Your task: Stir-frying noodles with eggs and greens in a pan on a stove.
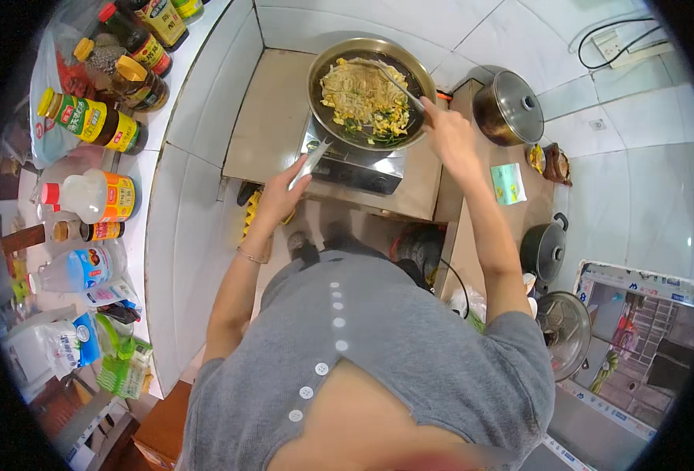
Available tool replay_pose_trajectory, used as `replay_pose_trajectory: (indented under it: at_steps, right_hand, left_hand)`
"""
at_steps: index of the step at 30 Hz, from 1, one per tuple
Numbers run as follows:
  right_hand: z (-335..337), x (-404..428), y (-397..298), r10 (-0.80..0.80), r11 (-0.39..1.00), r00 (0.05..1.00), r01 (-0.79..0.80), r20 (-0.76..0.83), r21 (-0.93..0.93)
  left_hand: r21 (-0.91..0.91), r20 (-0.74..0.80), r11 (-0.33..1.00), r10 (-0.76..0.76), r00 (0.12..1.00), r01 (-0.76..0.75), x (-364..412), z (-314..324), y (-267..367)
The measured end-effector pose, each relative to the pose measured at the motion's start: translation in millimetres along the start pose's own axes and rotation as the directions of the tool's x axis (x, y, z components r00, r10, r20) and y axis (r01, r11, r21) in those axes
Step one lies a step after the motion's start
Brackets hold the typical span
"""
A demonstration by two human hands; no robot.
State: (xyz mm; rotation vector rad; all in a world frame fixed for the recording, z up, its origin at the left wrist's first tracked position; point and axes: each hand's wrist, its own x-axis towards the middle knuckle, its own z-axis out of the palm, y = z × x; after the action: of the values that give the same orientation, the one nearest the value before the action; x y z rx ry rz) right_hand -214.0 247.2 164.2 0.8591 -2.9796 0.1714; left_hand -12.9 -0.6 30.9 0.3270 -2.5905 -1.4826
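Observation:
A wide metal pan (316,112) sits on a stove (352,172), holding noodles (347,88) mixed with egg (392,120) and chopped greens. My right hand (448,132), at the pan's right side, grips the handle of a metal utensil (404,89); its far end lies in the noodles. My left hand (283,191) is in front of the pan at the left, closed around a second metal utensil (314,160). That one points up toward the pan's near rim, with its tip outside the food.
Sauce bottles (96,122) crowd the left ledge. On the right counter stand a lidded pot (508,109), a tissue pack (507,183) and a dark lidded pot (544,250). Tiled wall rises behind the stove. A black cable (461,282) hangs near the counter's edge.

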Motion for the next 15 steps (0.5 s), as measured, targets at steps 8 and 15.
replay_pose_trajectory:
  at_steps: [8,15]
  right_hand:
    - [-11.2,-35.7,19.7,-0.062,0.959,0.978,0.114,0.201,-0.259]
    - [4.2,-19.5,21.8,-0.191,0.965,0.980,0.198,0.054,-0.174]
  left_hand:
    - [-0.016,-0.008,0.999,-0.038,0.999,0.038,1.6,0.6,-4.2]
    - [-0.024,0.005,1.000,0.001,1.000,-0.001,3.8,2.2,-11.8]
